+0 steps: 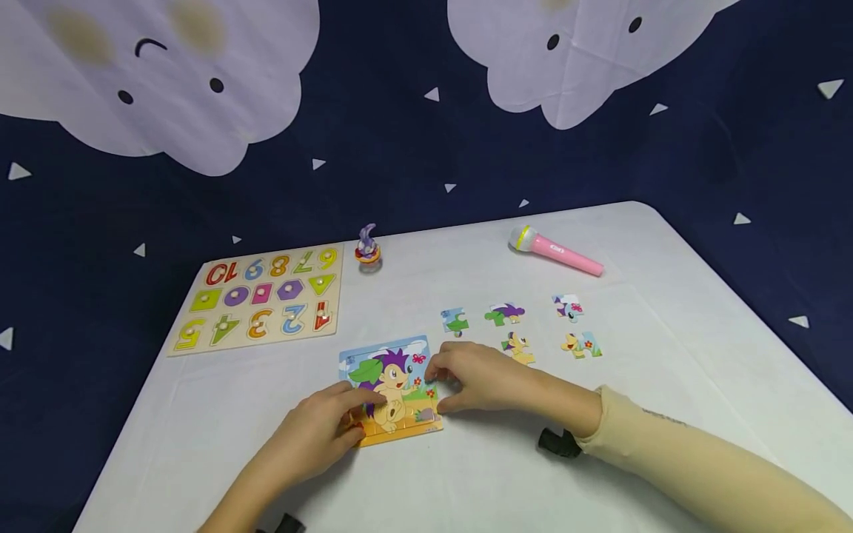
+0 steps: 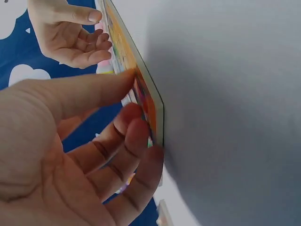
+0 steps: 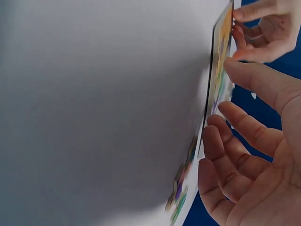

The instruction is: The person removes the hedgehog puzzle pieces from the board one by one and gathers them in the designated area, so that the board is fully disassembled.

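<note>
A square hedgehog puzzle board (image 1: 403, 374) lies flat on the white table, its picture facing up. My left hand (image 1: 320, 429) rests on its left side, thumb and fingertips touching the board near the lower left corner, as the left wrist view shows with the puzzle board (image 2: 149, 89) edge-on. At the board's right edge, my right hand (image 1: 483, 376) has its fingers loosely bent and its thumb on or close to the board. Several loose puzzle pieces lie beyond the right hand, among them a green-leaf piece (image 1: 456, 320) and a piece with a red flower (image 1: 586, 345).
A wooden number-and-shape board (image 1: 263, 300) lies at the back left. Next to it stands a small purple figurine (image 1: 367, 248). A pink toy microphone (image 1: 560, 253) lies at the back right. Dark cloth with clouds (image 1: 400, 133) hangs behind the white table (image 1: 666, 311).
</note>
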